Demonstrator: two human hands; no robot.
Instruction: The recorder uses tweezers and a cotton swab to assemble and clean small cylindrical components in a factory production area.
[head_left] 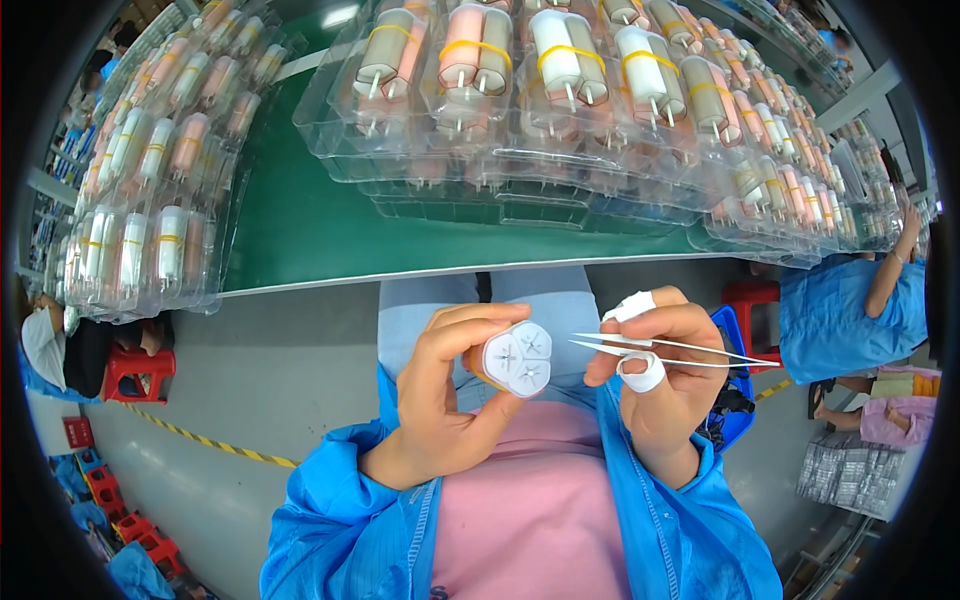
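My left hand (450, 385) is closed around a bundle of cylinders, its three-lobed pale end face (518, 359) turned up toward me. Each lobe has a small star-shaped centre. In my right hand (662, 365) is a pair of white tweezers (690, 352), pinched between thumb and fingers. The tweezer tips point left, a short gap away from the bundle's end face. White tape (641, 373) wraps the thumb and a finger of that hand. Both hands are above my lap, in front of the table edge.
Stacked clear plastic trays (480, 165) of banded white, pink and grey cylinders stand on the green table (300, 220). More trays (150, 240) stand at the left. A blue bin (738, 405) is by my right side. A co-worker in blue (850, 310) sits at the right, near a red stool (752, 310).
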